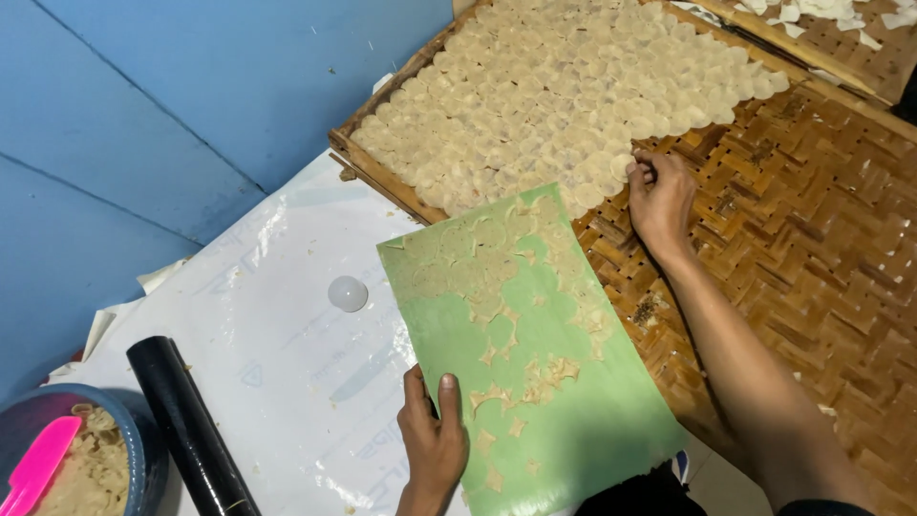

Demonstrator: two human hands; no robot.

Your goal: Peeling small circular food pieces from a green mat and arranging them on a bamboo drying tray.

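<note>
My left hand (433, 435) grips the near edge of a green sheet (564, 401), thumb on top. Thin pale dough rounds and cut scraps still cling to the sheet's upper part. My right hand (659, 196) reaches onto a woven bamboo tray (812, 248) and pinches one thin round dough disc (623, 166) at the edge of the rows. Several overlapping pale discs (564, 96) cover the tray's far left part.
A black rolling tube (191, 430) lies on a white plastic sheet (277, 315), beside a small round white cutter (348, 293). A blue bowl (143, 449) of dough scraps holds a pink scraper (36, 465). A second bamboo tray (841, 38) sits top right. Blue floor lies left.
</note>
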